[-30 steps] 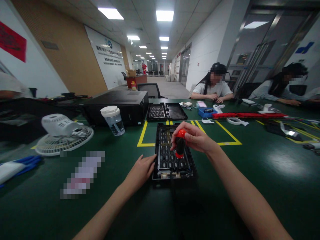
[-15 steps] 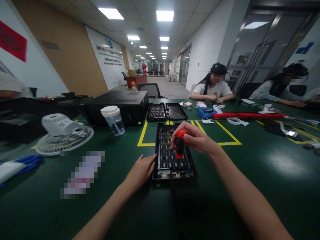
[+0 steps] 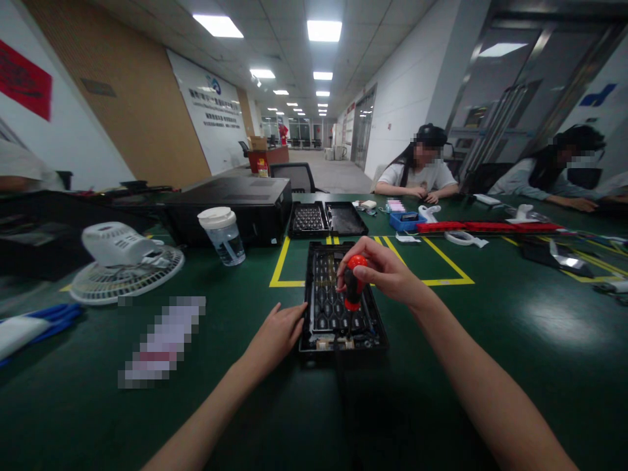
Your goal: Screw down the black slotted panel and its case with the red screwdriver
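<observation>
A black open case with rows of small cells lies on the green table in front of me. My right hand is closed around a screwdriver with a red and black handle, held upright with its tip down in the case near its front end. My left hand rests flat on the table, fingers stretched out and touching the case's left edge. The screwdriver's tip is too small to make out.
A white desk fan lies at the left, a lidded clear cup and a black box behind. A second open black case sits further back. Two other people sit at the far right side with tools before them.
Almost nothing: my right hand with the screwdriver has shifted very slightly, and the left hand has stayed at the case's edge.
</observation>
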Tool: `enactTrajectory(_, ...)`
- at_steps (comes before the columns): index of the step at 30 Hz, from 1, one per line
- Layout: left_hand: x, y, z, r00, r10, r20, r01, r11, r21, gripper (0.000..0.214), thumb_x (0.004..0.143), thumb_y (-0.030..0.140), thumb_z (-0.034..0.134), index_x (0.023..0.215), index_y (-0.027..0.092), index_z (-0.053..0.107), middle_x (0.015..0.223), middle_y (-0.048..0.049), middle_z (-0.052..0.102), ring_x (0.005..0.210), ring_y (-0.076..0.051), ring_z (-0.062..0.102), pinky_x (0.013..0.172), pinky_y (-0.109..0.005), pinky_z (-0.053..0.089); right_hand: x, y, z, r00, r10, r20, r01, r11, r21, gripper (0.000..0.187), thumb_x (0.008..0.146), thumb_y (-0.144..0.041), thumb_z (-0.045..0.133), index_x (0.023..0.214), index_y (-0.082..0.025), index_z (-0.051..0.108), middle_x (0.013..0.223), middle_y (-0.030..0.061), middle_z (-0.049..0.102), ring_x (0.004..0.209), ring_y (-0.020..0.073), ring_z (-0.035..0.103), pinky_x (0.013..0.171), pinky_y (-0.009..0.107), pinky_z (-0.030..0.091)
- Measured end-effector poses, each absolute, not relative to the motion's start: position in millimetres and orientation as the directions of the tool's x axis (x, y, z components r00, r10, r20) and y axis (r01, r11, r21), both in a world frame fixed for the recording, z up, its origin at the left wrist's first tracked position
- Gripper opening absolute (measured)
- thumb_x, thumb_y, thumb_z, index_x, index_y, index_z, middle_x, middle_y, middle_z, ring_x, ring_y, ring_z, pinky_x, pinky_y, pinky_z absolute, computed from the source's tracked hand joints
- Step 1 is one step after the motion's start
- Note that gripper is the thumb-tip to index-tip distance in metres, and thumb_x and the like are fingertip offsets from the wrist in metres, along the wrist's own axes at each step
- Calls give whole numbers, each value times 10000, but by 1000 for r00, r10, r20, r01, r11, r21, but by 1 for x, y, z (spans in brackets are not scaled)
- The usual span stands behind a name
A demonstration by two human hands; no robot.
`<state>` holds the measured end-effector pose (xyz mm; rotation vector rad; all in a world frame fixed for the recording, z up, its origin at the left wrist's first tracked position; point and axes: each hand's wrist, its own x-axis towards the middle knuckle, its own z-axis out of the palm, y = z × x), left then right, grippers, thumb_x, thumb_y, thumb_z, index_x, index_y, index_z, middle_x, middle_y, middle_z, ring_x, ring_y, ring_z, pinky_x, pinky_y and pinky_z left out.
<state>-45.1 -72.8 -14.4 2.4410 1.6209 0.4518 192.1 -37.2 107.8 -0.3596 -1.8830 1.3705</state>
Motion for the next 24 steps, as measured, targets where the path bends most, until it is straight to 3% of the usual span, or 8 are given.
enactTrajectory(16,-45,-74,-15,359,919,162,869,-392,301,414,898,292,313,1286,196,424,1278,-62,540,1161,-178,503,1070,-472,241,190,-40,110,-481,740,470,46,556,-830,211,769,-267,620,814,-156,445,745,-6,550,655,124,622,551,214,468)
enactTrajectory(24,-44,-74,-16,364,917,163,869,-397,294,414,897,280,314,1285,187,423,1283,-61,537,1153,-174,509,1069,-474,245,189,-41,112,-360,772,524,171,606,-777,277,700,-297,680,725,-159,440,684,-42,477,504,52,503,440,160,384)
